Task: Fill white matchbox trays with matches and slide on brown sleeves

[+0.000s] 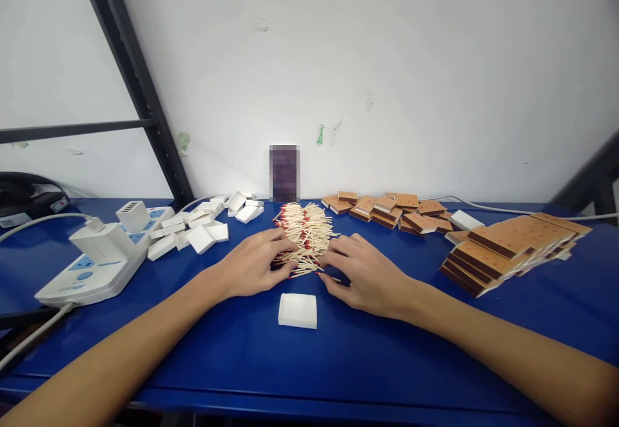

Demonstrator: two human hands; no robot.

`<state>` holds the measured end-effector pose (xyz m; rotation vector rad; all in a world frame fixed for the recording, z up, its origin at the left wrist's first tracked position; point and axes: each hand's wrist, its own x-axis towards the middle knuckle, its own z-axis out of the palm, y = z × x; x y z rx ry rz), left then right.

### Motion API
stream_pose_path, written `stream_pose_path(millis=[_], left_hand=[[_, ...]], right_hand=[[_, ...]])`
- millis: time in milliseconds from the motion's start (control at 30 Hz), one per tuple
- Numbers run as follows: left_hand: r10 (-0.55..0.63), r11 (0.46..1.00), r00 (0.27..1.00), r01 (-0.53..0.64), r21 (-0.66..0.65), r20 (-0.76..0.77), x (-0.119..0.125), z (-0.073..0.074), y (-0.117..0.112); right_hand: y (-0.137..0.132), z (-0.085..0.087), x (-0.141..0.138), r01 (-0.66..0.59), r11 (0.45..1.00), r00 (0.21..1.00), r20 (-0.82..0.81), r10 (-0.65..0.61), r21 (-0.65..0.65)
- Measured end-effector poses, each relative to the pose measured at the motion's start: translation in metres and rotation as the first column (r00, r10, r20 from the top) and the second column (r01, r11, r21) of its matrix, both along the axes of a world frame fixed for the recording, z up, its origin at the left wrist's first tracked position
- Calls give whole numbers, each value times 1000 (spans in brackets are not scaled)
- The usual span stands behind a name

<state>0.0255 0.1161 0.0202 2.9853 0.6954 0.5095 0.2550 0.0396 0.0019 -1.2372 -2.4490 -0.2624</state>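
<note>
A heap of red-tipped wooden matches point(312, 232) lies on the blue table in front of me. My left hand point(258, 262) rests against the heap's left side, thumb and fingers apart and touching matches. From the right side, my right hand point(362, 275) reaches into the near edge of the heap with its fingers curved and spread. Its fingertips are partly among the matches, and I see no match clearly gripped. Between my wrists, nearer to me, a white matchbox tray point(298, 311) lies on the table, apart from both hands.
More white trays point(200, 238) are piled at the back left, beside a white power strip point(104, 275) with plugged-in adapters. Brown matchbox sleeves point(387, 208) lie scattered at the back right. Stacked matchboxes point(507, 243) stand right. A pixelated dark rectangle point(284, 174) is near the wall.
</note>
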Motion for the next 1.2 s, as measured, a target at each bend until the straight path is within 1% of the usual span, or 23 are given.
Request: stream_pose_path(millis=[67,133,233,367,467,533,600,667,800,1000,1100,1200], left_hand=[[16,1000,1000,-16,10,-13,0,-2,0],[19,1000,999,-19,7,-28,0,-3,1],[17,1000,999,-17,-7,-36,-1,-3,0],[-13,1000,999,13,-11,-31,-4,5,-3],[-90,996,992,89,-15,-90,-6,11,-6],[-114,993,985,114,-10,-130,-6,12,-7],[-115,993,982,115,-9,-150,-5,12,-8],[-118,993,981,116,-20,-153,-4,11,-8],[-129,989,985,120,-80,-117,-3,9,-8],[-129,978,988,112,-178,-88,1,6,-10],[-118,978,989,100,-184,-90,3,3,-9],[-119,981,989,103,-166,-87,3,0,-8]], right_hand=[[-2,1,-1,51,998,998,27,-49,-40],[-4,2,0,71,994,996,58,-66,-88],[-5,4,2,47,990,996,87,-35,-136],[-5,7,3,-15,986,995,97,31,-168],[-3,6,-1,-27,987,994,101,44,-158],[0,6,-6,-29,992,994,103,42,-125],[2,6,-11,-35,995,994,103,45,-92],[2,6,-13,-38,996,994,102,47,-86],[-4,7,-8,-23,994,995,90,33,-103],[-8,6,-3,-37,989,997,64,46,-140],[-8,5,-4,-31,987,997,63,41,-155],[-7,5,-7,-28,989,996,77,40,-143]])
